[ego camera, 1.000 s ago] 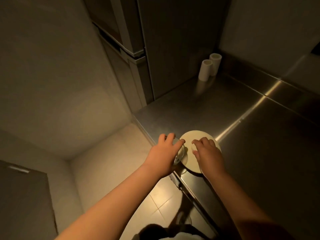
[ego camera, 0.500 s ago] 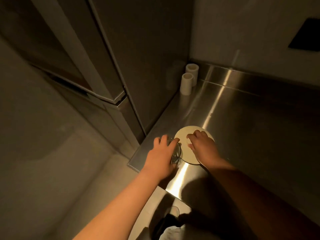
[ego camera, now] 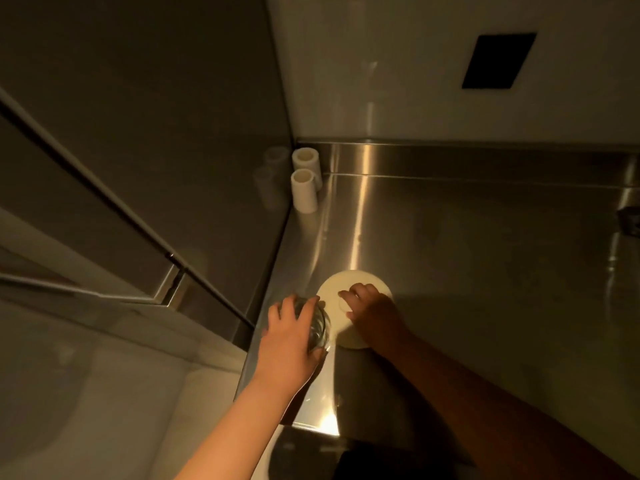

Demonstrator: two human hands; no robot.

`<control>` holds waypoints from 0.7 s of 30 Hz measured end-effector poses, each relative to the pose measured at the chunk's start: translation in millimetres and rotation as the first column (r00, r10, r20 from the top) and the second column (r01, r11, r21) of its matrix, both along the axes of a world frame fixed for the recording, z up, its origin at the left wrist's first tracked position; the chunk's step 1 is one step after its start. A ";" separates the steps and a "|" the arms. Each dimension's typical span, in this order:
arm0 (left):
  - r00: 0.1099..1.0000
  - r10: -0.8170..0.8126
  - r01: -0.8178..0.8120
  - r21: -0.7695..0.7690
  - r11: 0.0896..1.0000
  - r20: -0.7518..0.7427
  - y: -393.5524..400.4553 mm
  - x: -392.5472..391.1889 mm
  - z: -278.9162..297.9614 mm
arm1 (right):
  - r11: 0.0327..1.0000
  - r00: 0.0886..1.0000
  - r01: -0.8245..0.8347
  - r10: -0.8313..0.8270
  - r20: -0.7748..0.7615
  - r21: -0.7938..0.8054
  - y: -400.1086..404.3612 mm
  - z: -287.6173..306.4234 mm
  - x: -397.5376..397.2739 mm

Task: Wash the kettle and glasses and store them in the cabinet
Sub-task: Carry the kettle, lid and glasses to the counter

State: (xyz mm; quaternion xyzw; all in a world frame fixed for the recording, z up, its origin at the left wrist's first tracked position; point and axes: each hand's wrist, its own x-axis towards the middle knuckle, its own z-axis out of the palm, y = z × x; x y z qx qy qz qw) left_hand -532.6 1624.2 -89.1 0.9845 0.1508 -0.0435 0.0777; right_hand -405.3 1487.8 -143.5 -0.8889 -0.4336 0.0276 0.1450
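Nearest: left hand (ego camera: 287,344) gripping glass (ego camera: 317,329), right hand (ego camera: 372,315) fingers resting loosely curled on pale disc (ego camera: 349,306).
Steel worktop (ego camera: 485,271) edge; two white cylinders (ego camera: 304,180) far corner. Kettle unseen; washing and storing apparently both outstanding.

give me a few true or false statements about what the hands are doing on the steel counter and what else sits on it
1. The left hand grips a clear glass. True.
2. The right hand rests on a black square tray. False: it rests on a pale round lid.
3. Two white cylinders stand in the counter's far corner. True.
4. The glass stands among the cylinders. False: it is at the near edge, beside the lid.
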 end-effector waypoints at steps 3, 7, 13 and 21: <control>0.996 -0.094 0.091 0.224 0.970 0.002 -20.8 7.8 6.8 | 0.996 0.994 0.067 -0.062 -0.087 0.063 -27.2 -10.8 -2.1; 0.909 -0.391 0.381 0.092 0.920 0.144 -82.7 20.7 3.3 | 0.982 0.983 0.176 -0.171 -0.069 0.070 -93.8 -19.5 -7.8; 0.825 -0.566 0.559 -0.153 0.815 -0.003 -181.7 26.8 -46.7 | 0.949 0.953 0.303 -0.301 0.027 -0.092 -229.2 -21.8 -20.3; 0.809 -0.586 0.587 -0.011 0.809 0.048 -349.2 56.5 -62.7 | 0.894 0.891 0.447 -0.448 -0.073 -0.035 -417.6 -13.6 -35.4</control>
